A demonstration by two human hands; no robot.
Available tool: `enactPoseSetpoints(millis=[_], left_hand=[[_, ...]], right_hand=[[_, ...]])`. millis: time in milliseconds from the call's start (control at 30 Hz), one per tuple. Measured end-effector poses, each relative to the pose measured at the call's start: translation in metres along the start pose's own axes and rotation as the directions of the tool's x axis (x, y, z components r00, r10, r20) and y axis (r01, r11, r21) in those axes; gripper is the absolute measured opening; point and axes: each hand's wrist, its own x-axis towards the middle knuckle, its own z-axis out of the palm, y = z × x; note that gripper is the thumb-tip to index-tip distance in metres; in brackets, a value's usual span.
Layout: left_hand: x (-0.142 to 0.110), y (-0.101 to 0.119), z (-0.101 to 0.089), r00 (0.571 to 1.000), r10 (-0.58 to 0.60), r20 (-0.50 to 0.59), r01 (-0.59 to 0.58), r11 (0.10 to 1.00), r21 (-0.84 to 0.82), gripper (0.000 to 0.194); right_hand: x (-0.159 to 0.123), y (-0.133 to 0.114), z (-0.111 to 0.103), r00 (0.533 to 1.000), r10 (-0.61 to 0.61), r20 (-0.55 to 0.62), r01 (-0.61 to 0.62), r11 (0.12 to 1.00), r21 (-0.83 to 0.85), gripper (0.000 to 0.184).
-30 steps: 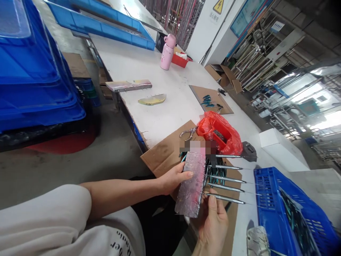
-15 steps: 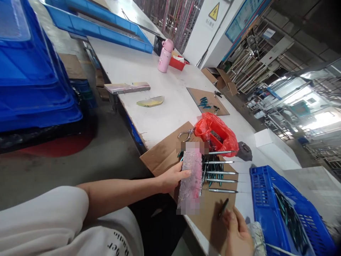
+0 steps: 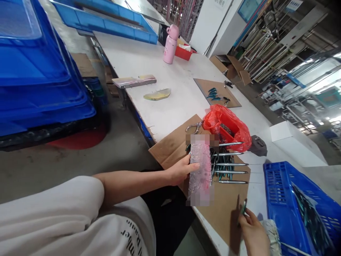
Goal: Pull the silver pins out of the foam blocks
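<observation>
My left hand (image 3: 183, 171) is closed on the edge of a pinkish, rough foam block (image 3: 199, 167), held over the cardboard. Several slender silver lure bodies (image 3: 232, 164) stick out of the block's right side in a row, with thin wires at their far ends. Lower right, my right hand (image 3: 253, 227) pinches a slender dark-green lure (image 3: 244, 206) upright between thumb and fingers, apart from the block. Beneath the silver row, more blue-green lures (image 3: 225, 174) lie on the cardboard sheet (image 3: 221, 209), partly hidden by the block.
Behind the block sit a red plastic bag (image 3: 226, 121) in a red container and pliers (image 3: 194, 127). A blue crate (image 3: 277, 188) with bagged lures stands at right. Farther off are a yellow foam piece (image 3: 157, 94), a pink bottle (image 3: 170, 44) and another cardboard sheet (image 3: 213, 89).
The view has shifted, so the table sits a little farther right and higher. Both hands keep their holds; the lure in my right hand now stands more upright.
</observation>
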Motion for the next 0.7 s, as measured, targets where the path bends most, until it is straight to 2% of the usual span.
enactPoseSetpoints(millis=[33, 67, 100, 200, 300, 400, 500, 700], left_hand=[[0.000, 0.000, 0.000, 1.000, 0.000, 0.006, 0.000, 1.000, -0.006, 0.043], [0.000, 0.000, 0.001, 1.000, 0.000, 0.007, 0.000, 1.000, -0.010, 0.043], [0.000, 0.001, 0.001, 1.000, -0.004, 0.006, 0.004, 1.000, -0.011, 0.044], [-0.001, 0.002, 0.003, 1.000, -0.016, -0.004, 0.016, 1.000, -0.012, 0.044], [-0.001, 0.005, 0.005, 1.000, -0.019, -0.002, 0.019, 0.999, -0.026, 0.045], [-0.001, 0.006, 0.006, 1.000, -0.011, -0.008, 0.010, 0.999, -0.034, 0.044], [-0.001, 0.006, 0.008, 1.000, -0.004, -0.021, 0.003, 0.999, -0.045, 0.044], [-0.001, 0.005, 0.008, 1.000, 0.005, -0.013, -0.006, 0.997, -0.076, 0.048]], right_hand=[[-0.010, -0.001, -0.001, 0.998, 0.057, -0.009, -0.053, 0.964, 0.261, 0.047], [-0.022, -0.005, 0.001, 0.995, 0.104, 0.002, -0.090, 0.852, 0.515, 0.048], [-0.034, -0.011, 0.005, 0.990, 0.139, 0.016, -0.111, 0.713, 0.692, 0.046], [-0.064, -0.037, 0.028, 0.988, 0.153, 0.028, -0.084, 0.370, 0.925, 0.030], [-0.076, -0.061, 0.059, 0.993, 0.092, 0.066, -0.083, 0.185, 0.979, 0.014], [-0.076, -0.075, 0.080, 0.995, 0.027, 0.099, -0.102, 0.115, 0.988, 0.013], [-0.075, -0.082, 0.088, 0.992, 0.003, 0.130, -0.129, 0.124, 0.984, 0.016], [-0.077, -0.097, 0.086, 0.949, 0.160, 0.273, -0.290, 0.093, 0.953, 0.024]])
